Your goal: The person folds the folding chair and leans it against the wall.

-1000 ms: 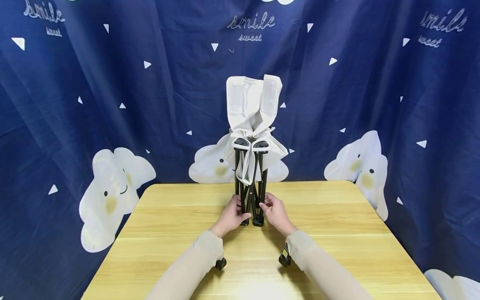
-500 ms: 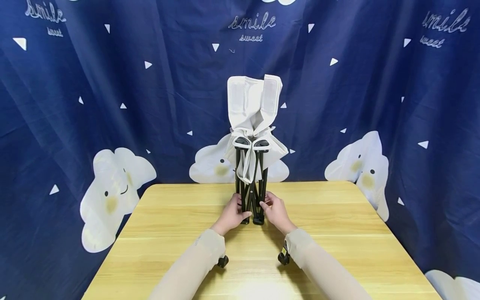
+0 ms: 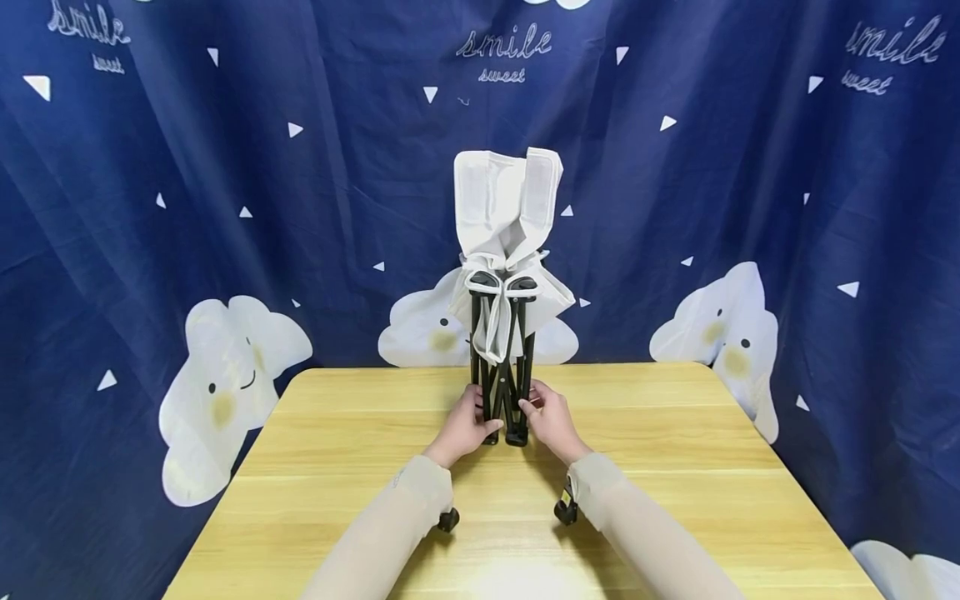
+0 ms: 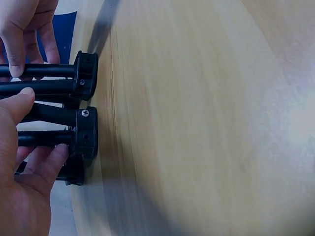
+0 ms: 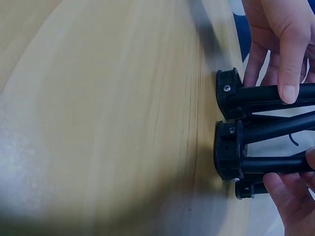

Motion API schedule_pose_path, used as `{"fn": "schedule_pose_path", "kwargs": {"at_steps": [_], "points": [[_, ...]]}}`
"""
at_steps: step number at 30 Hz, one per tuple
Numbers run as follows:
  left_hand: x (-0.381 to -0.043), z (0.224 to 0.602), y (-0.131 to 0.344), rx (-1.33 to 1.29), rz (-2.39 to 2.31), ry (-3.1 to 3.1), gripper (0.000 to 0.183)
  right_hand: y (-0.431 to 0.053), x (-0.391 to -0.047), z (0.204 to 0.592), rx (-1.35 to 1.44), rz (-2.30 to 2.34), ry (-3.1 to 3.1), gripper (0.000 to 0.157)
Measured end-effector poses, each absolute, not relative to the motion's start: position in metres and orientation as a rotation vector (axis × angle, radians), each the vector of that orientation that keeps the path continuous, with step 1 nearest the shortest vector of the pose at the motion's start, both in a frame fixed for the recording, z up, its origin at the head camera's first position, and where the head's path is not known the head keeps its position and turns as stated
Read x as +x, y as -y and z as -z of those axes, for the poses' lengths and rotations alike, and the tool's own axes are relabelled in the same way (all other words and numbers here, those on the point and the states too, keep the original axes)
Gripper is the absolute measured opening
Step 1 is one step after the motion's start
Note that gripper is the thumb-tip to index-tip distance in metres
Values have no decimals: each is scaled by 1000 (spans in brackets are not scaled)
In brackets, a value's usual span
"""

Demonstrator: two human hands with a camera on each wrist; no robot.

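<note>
A small folding camp chair with white fabric (image 3: 491, 204) and a black tube frame stands upright, folded narrow, over the back half of the table. My left hand (image 3: 459, 427) grips its legs from the left, low down, with the thumb across the front. From the right, my right hand (image 3: 553, 422) holds the other legs, its thumb also at the front. In the left wrist view, black plastic feet (image 4: 86, 132) with screws cap the legs, just past the fingers. The right wrist view shows a foot (image 5: 229, 150) too, with fingers around the tubes. Parts of both hands' fingers are hidden behind the legs.
The light wooden table (image 3: 337, 467) spreads out on both sides of the chair. Behind it hangs a dark blue curtain (image 3: 322, 192) with clouds and white triangles. A small black device (image 3: 566, 506) sits under the right cuff, another (image 3: 448, 521) under the left.
The folded chair and both hands have shifted very slightly upward in the head view, towards the table's far edge. The grip on the legs looks the same.
</note>
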State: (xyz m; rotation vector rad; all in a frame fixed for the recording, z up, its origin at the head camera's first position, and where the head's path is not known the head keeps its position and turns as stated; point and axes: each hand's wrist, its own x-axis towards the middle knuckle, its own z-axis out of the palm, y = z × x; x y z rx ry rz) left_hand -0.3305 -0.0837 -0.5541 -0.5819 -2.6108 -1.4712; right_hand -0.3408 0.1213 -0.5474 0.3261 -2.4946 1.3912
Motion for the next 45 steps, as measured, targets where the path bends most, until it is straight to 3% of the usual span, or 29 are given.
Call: {"fn": "schedule_pose_path", "kwargs": {"at_steps": [28,45], "points": [[-353,559,77,-572,1416,2578,58,-120,-361,546,360,-1373,2478,24],[-360,557,75,-503,1307,2592,55,-119,-373,547,338,-1336,2522,31]]}}
